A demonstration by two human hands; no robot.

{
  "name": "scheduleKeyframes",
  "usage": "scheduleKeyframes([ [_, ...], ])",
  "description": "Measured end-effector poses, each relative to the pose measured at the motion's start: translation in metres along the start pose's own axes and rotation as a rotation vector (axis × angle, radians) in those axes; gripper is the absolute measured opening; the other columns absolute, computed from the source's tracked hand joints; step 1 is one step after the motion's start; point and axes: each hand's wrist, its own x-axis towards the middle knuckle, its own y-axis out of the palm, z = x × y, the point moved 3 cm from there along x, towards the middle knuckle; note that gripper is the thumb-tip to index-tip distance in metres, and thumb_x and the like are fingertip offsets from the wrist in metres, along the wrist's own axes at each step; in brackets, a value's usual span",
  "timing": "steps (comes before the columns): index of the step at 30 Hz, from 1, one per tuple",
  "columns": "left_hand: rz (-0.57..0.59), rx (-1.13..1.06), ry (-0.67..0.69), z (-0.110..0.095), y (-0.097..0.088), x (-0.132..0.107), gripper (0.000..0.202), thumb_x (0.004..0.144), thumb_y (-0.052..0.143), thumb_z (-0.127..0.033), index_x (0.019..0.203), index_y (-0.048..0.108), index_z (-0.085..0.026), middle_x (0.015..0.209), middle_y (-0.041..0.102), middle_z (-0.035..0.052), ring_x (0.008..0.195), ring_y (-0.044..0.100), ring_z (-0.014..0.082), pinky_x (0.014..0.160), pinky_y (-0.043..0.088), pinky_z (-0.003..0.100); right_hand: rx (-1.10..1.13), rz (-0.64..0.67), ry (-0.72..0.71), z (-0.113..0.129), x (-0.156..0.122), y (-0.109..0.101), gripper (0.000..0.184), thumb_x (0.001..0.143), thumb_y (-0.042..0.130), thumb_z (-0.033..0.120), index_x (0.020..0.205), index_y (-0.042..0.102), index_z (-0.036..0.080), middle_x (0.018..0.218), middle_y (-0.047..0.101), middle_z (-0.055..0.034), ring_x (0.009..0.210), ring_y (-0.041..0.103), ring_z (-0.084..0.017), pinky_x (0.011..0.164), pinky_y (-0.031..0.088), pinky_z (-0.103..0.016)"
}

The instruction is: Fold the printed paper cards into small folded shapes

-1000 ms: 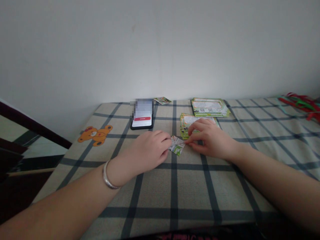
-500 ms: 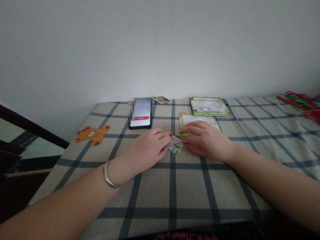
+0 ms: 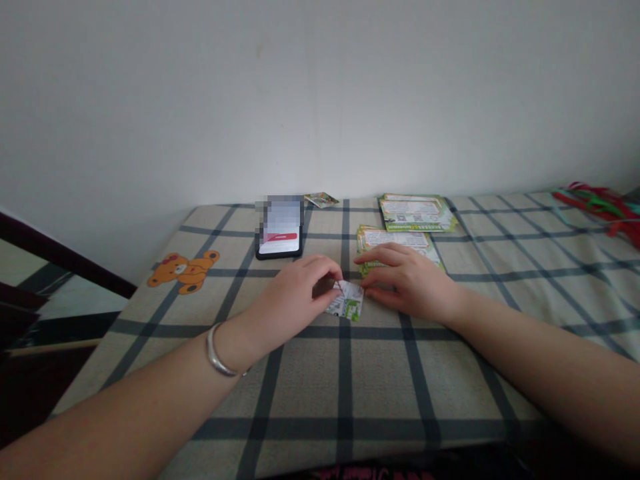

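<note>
A small folded green-and-white paper (image 3: 347, 303) lies on the checked cloth (image 3: 350, 373) between my hands. My left hand (image 3: 293, 300), with a silver bracelet on the wrist, pinches the paper's upper left edge with curled fingers. My right hand (image 3: 407, 281) presses its fingertips on the paper's right edge, fingers held together. Just behind my right hand lies a stack of green leaflets (image 3: 397, 241).
A phone (image 3: 281, 228) with a lit screen lies behind my left hand. A second leaflet stack (image 3: 416, 212) and a small folded paper (image 3: 321, 199) sit near the wall. Red and green strips (image 3: 600, 203) lie at the far right. An orange bear print (image 3: 183, 269) marks the cloth's left side.
My left fingers have lifted and curled into a pinch on the paper's left edge. The paper has turned slightly flatter, and the right hand shifted a little left.
</note>
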Motion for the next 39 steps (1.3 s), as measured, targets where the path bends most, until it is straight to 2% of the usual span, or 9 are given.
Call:
scheduleKeyframes([
  [3,-0.033,-0.113,-0.078,0.001,-0.001,0.001,0.006,0.082,0.063,-0.016,0.086,0.058,-0.019,0.083,0.060,-0.0020,0.076,0.057,0.0133,0.069,0.046,0.028,0.003,-0.002,-0.010,0.002,0.000,0.000,0.013,0.087,0.059,0.027,0.091,0.070,0.020,0.121,0.063,-0.0052,0.108,0.057,-0.023,0.092,0.048,-0.041],
  [7,-0.100,-0.251,-0.144,0.002,-0.004,0.001,0.007,0.081,0.064,-0.014,0.083,0.059,-0.019,0.079,0.060,-0.0034,0.072,0.057,0.0114,0.067,0.046,0.025,0.037,-0.038,0.014,0.004,0.000,-0.003,0.014,0.088,0.056,0.025,0.089,0.069,0.020,0.120,0.063,-0.0058,0.106,0.057,-0.022,0.091,0.048,-0.041],
  [10,-0.154,-0.311,-0.126,0.000,-0.006,0.001,0.009,0.080,0.065,-0.013,0.083,0.058,-0.018,0.078,0.061,-0.0041,0.074,0.058,0.0109,0.069,0.047,0.024,0.089,-0.089,0.029,0.004,0.000,-0.006,0.012,0.087,0.057,0.024,0.090,0.067,0.019,0.116,0.064,-0.0063,0.102,0.058,-0.021,0.090,0.048,-0.039],
  [14,-0.195,-0.251,-0.049,-0.004,-0.010,0.000,0.012,0.078,0.066,-0.010,0.083,0.059,-0.018,0.080,0.062,-0.0042,0.076,0.058,0.0105,0.072,0.047,0.023,0.131,-0.147,0.009,0.003,0.000,-0.007,0.011,0.086,0.060,0.024,0.093,0.066,0.019,0.105,0.066,-0.0062,0.095,0.059,-0.019,0.085,0.048,-0.035],
  [20,-0.153,-0.063,0.145,-0.008,-0.012,-0.001,0.010,0.082,0.064,-0.010,0.086,0.063,-0.019,0.084,0.062,-0.0018,0.083,0.058,0.0124,0.078,0.046,0.026,0.116,-0.171,-0.021,0.003,0.000,-0.008,0.010,0.088,0.058,0.022,0.090,0.068,0.020,0.097,0.067,-0.0055,0.088,0.058,-0.018,0.079,0.048,-0.033],
  [25,-0.124,0.036,0.268,-0.010,-0.010,-0.002,0.011,0.084,0.058,-0.009,0.087,0.063,-0.018,0.088,0.062,0.0016,0.089,0.057,0.0158,0.081,0.045,0.031,0.094,-0.132,-0.068,0.005,0.000,-0.008,0.012,0.089,0.058,0.025,0.092,0.069,0.021,0.097,0.068,-0.0052,0.090,0.059,-0.018,0.080,0.048,-0.033],
  [32,0.007,0.035,0.308,-0.007,-0.004,-0.003,0.015,0.083,0.056,-0.005,0.089,0.063,-0.017,0.093,0.060,0.0023,0.089,0.056,0.0143,0.080,0.046,0.028,0.106,-0.030,-0.158,0.004,0.002,-0.003,0.013,0.089,0.059,0.028,0.094,0.069,0.022,0.106,0.068,-0.0033,0.102,0.059,-0.018,0.092,0.047,-0.036],
  [35,0.078,0.036,0.308,-0.005,0.000,-0.005,0.017,0.084,0.055,-0.005,0.093,0.063,-0.017,0.097,0.060,0.0032,0.091,0.056,0.0142,0.082,0.046,0.028,0.117,-0.015,-0.152,0.002,0.002,-0.002,0.015,0.088,0.060,0.028,0.098,0.069,0.021,0.109,0.069,-0.0035,0.109,0.057,-0.019,0.097,0.046,-0.037],
  [39,0.100,0.082,0.311,-0.002,0.003,-0.005,0.015,0.085,0.055,-0.008,0.094,0.064,-0.017,0.098,0.062,0.0039,0.094,0.057,0.0167,0.086,0.046,0.032,0.104,-0.013,-0.104,0.000,0.000,0.001,0.019,0.087,0.061,0.030,0.101,0.069,0.019,0.115,0.068,-0.0058,0.118,0.054,-0.023,0.101,0.045,-0.041],
])
